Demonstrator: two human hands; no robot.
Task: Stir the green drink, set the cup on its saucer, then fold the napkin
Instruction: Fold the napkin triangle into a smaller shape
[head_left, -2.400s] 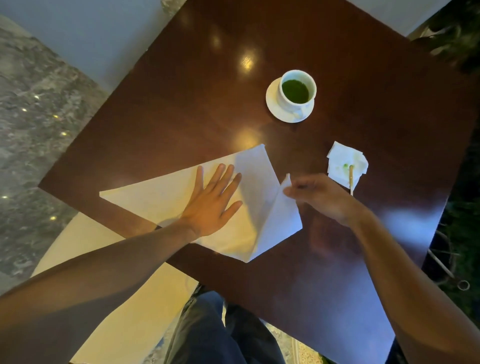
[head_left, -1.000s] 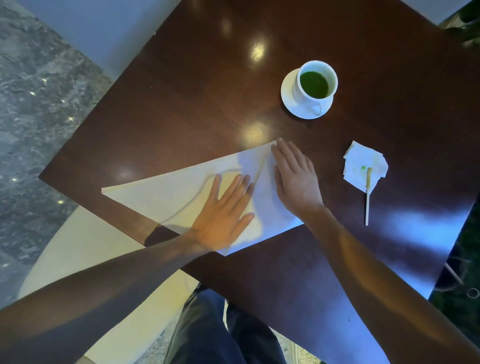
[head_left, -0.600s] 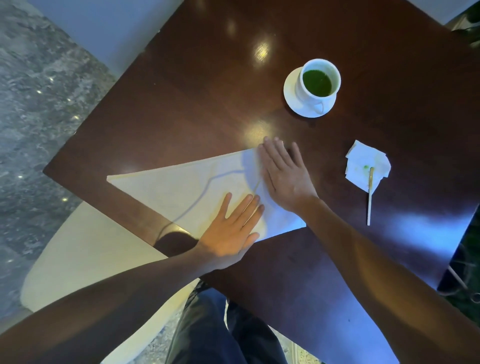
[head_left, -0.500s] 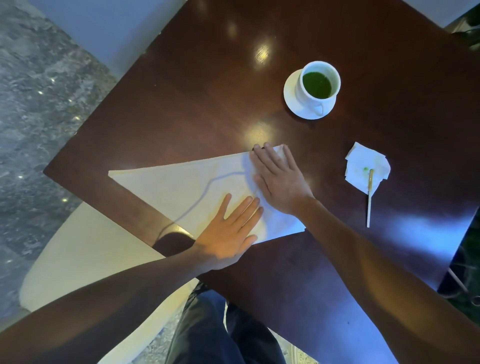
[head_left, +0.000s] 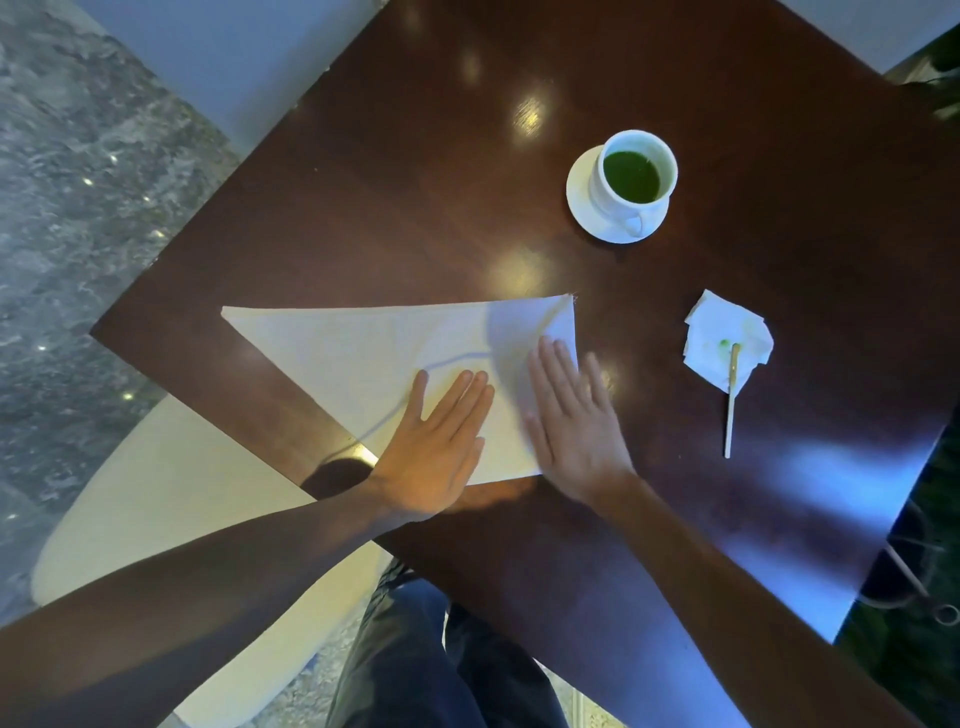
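Note:
A white napkin lies folded into a triangle on the dark wooden table. My left hand presses flat on its near corner, fingers straight. My right hand lies flat along the napkin's right edge, partly on the table. At the far right a white cup of green drink stands on its white saucer. A wooden stir stick lies apart from the cup, its tip on a small tissue.
The small crumpled white tissue with a green stain lies right of the napkin. A pale chair seat shows below the table's near-left edge. My legs are under the table's near corner. Grey stone floor lies to the left.
My right hand folded the napkin's right flap over, then slid from the far tip back toward me along the right edge. My left hand stayed pressed on the napkin.

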